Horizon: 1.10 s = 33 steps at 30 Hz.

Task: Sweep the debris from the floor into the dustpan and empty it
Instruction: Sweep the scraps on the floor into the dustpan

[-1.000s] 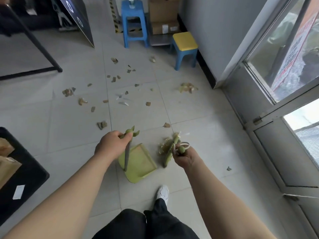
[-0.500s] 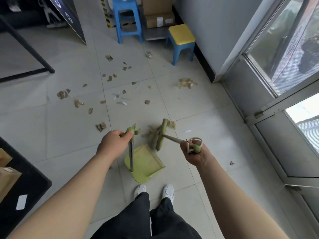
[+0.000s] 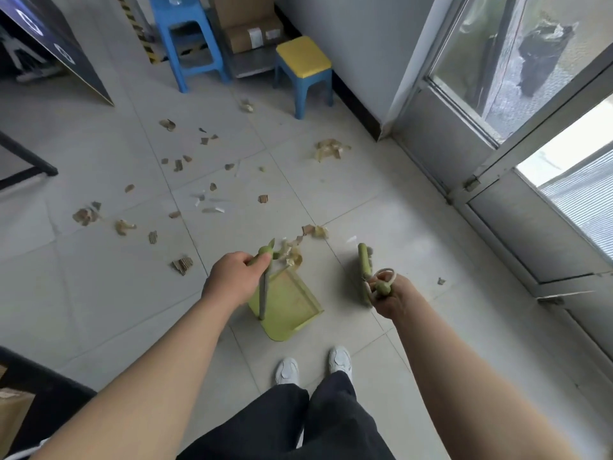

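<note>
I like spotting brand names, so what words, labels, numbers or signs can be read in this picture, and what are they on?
No text here can be read.
White stickers on the cardboard box: too blurred to read.
White round marks on the dark board: too blurred to make out as words.
The dustpan and broom: no print visible.

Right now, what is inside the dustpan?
The dustpan tray shows bare green; scraps pile at its open lip. The left hand and handle hide a strip.
</note>
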Motion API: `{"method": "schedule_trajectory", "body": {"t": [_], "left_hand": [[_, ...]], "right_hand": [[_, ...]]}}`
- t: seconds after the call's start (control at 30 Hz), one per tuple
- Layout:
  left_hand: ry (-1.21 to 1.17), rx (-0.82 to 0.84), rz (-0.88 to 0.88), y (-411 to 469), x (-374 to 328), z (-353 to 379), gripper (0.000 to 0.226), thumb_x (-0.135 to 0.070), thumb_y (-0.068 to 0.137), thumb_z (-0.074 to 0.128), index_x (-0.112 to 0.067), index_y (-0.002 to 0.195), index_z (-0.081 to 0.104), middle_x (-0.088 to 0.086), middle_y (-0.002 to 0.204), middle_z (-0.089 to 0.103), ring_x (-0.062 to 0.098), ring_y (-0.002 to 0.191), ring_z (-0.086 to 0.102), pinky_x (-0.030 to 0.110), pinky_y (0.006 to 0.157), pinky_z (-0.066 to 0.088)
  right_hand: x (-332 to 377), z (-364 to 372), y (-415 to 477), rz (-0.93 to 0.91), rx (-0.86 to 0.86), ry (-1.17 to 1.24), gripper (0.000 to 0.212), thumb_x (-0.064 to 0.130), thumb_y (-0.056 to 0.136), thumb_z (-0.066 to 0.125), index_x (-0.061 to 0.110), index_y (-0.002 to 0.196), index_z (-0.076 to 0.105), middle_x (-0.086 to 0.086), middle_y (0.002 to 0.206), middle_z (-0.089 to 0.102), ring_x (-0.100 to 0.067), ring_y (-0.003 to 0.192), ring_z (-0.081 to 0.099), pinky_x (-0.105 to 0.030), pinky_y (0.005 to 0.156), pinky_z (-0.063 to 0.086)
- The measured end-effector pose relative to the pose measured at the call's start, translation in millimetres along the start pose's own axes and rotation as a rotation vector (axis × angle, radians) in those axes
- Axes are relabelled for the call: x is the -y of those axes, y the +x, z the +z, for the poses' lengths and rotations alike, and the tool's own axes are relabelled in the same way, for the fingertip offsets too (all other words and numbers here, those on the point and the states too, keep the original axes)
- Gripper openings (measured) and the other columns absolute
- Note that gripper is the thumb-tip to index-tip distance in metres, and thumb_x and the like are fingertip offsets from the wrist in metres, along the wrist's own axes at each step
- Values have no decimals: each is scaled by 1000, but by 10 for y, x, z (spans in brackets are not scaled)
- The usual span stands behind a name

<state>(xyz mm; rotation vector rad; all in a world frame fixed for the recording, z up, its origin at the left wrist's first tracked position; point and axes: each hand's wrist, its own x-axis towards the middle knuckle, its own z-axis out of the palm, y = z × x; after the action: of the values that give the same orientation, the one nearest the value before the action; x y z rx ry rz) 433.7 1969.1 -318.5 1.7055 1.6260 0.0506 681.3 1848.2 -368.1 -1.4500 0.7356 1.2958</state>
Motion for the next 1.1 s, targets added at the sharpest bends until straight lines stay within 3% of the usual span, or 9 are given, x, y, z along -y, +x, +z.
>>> {"method": "schedule_trajectory", "body": {"t": [0.13,0.27,0.5,0.57,0.67,0.77,0.83,0.97,1.1], "left_hand": [[0,31,-7,57,68,-81,62,-62,83,48,-3,80,64,14,83,71,30,71,60,36,66,47],[5,23,-25,69,123,-177,71,-68,72,43,-3,88,68,15,86,71,36,82,66,45,76,54],[40,9,-11,93,247,-254,71,-66,78,46,1,84,66,14,75,68,35,74,63,42,69,51],[47,0,-13,91,245,-265,67,-62,85,51,3,85,66,17,73,66,34,72,62,42,68,51],[45,1,-15,70,200,-254,65,-62,86,51,1,91,69,19,89,72,36,85,67,47,77,55],[54,3,7,30,104,-213,65,-63,85,51,-1,90,70,16,92,73,35,85,66,42,73,53],[29,13,31,5,28,-166,67,-63,83,52,3,84,67,18,89,72,35,79,64,40,69,51],[5,30,85,-52,-165,-38,63,-57,88,55,4,86,68,18,87,72,36,84,66,46,77,54],[18,63,139,-131,-379,156,59,-57,90,53,1,80,66,17,81,71,37,80,65,46,75,54]], "right_hand": [[-168,322,101,-1,13,-31,39,-2,91,33,19,61,46,-2,31,37,-13,19,32,-15,30,43],[-309,673,148,-9,90,-145,38,-3,88,27,22,63,41,1,31,25,-13,20,22,-11,28,33],[-428,897,155,22,174,-259,26,3,91,40,10,66,47,-6,44,43,-12,36,42,-14,35,43],[-351,826,135,40,208,-252,21,3,90,39,8,70,47,-4,47,43,-9,34,42,-14,40,40],[-194,611,50,81,295,-150,18,4,89,35,-2,82,52,-2,49,48,-6,31,44,-14,37,45],[-121,381,-94,79,335,-136,17,5,86,34,4,80,50,2,44,53,-3,33,42,-11,35,43],[-124,233,-201,54,302,-131,14,6,85,37,7,88,51,2,47,53,-4,35,44,-12,36,42],[-81,-143,-359,-38,186,-43,18,7,88,41,11,105,46,-3,61,47,-8,39,42,-14,35,42],[68,-634,-382,-93,109,63,26,7,90,39,11,114,49,-4,60,46,-8,44,41,-16,33,43]]}}
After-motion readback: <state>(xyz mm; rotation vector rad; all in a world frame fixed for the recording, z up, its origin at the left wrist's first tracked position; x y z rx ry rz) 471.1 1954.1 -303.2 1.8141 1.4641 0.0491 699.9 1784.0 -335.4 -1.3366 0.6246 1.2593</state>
